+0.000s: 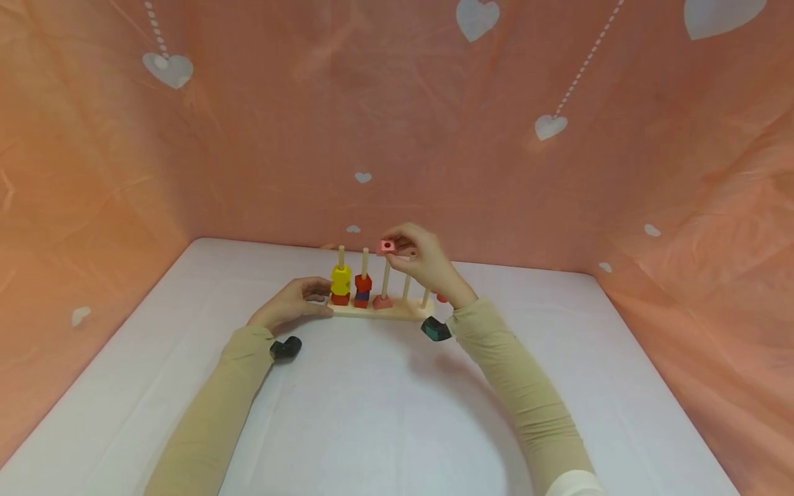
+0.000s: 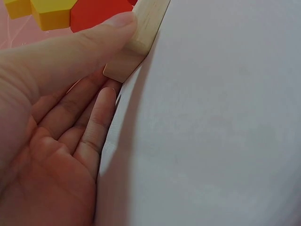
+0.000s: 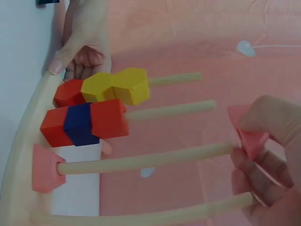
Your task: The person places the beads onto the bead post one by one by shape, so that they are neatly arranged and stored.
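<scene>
A wooden peg stand (image 1: 384,313) with upright pegs stands on the table. My left hand (image 1: 294,301) grips its left end, the thumb (image 2: 84,52) lying on the base and the fingers behind. My right hand (image 1: 422,256) pinches a pink block (image 1: 387,246) with a hole through it, close to the top of the middle peg (image 3: 150,160). At that peg's foot sits another pink block (image 3: 47,168). The leftmost peg carries yellow blocks (image 3: 115,86) over a red block (image 3: 69,93). On the second peg, a blue block (image 3: 81,123) lies between two red blocks (image 1: 363,282).
Two bare pegs stand at the right of the stand, partly behind my right hand. A small red thing (image 1: 442,297) shows beyond the right wrist. The white table (image 1: 347,413) meets a pink curtain (image 1: 279,138) with hearts at the back and sides.
</scene>
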Motion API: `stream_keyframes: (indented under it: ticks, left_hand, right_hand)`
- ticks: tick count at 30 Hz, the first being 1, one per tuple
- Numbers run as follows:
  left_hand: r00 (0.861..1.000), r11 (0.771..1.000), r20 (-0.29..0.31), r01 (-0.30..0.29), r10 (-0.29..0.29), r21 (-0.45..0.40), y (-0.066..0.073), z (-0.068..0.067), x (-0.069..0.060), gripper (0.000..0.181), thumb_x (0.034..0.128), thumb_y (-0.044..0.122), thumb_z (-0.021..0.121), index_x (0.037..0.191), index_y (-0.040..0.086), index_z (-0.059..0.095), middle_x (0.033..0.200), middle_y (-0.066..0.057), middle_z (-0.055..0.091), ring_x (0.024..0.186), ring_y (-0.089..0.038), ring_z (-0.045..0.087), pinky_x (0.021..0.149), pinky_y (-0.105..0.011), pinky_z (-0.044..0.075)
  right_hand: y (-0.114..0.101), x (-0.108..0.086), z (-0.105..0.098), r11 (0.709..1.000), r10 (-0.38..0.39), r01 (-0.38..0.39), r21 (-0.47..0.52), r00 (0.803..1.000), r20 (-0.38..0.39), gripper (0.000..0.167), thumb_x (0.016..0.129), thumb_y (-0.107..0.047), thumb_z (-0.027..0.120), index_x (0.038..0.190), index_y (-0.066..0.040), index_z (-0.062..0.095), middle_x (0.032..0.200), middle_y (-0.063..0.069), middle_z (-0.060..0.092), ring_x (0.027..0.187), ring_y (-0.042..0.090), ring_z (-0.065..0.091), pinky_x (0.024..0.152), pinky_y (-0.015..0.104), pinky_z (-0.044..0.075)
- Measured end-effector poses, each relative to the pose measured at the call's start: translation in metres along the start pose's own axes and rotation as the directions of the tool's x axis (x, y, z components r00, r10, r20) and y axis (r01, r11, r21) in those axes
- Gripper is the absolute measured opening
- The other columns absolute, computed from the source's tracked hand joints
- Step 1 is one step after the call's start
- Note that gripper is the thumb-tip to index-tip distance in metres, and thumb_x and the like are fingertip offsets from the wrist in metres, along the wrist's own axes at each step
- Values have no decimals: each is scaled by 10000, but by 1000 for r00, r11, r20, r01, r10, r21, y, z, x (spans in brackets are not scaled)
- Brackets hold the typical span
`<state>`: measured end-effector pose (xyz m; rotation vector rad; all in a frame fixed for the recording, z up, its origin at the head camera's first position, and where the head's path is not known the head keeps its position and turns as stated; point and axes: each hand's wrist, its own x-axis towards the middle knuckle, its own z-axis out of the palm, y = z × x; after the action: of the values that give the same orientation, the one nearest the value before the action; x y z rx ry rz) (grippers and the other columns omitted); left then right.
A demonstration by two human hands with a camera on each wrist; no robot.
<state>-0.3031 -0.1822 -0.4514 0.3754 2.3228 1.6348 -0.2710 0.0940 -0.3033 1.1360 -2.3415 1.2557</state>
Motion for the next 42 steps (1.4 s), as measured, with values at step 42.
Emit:
stream_keyframes:
  ticks: [42]
  left_hand:
    - [999,999,-12,34,-34,-6,1,2,-2,700,763,206,819,1360,70,479,1359,-124,499,1218,-304,465,1050,-441,371]
  right_hand:
    - [84,-50,65,846,508,-478,235,857,-84,248,844,-49,723,1059,-7,607,988,99,632,898,225,604,812,313,531]
